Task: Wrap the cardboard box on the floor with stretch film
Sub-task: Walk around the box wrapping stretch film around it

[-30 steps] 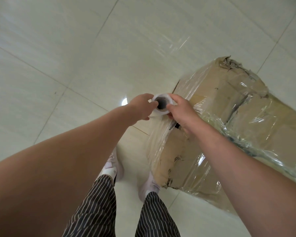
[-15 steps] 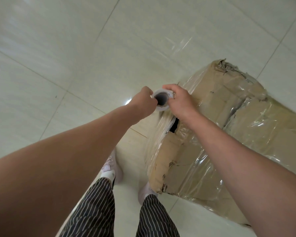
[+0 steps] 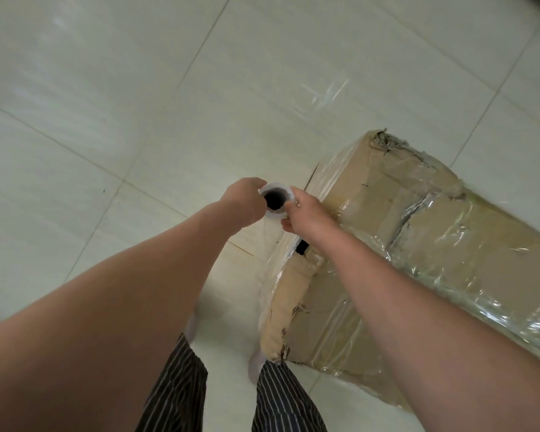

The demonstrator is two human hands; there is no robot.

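Floor tiles [image 3: 106,88]: we shifted film roll [image 3: 276,186] past box [image 3: 418,244] edge, L hand [image 3: 245,202] + R hand [image 3: 306,213] gripping it; next layer prob. begins.

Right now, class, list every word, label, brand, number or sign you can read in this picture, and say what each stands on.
None can be read.
The cardboard box shows plain brown board under clear film, with no print visible.
The stretch film roll shows a blank white end.
The floor tiles carry no text.

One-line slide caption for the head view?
Left hand and right hand grip the film roll beside the film-covered box on a tiled floor.
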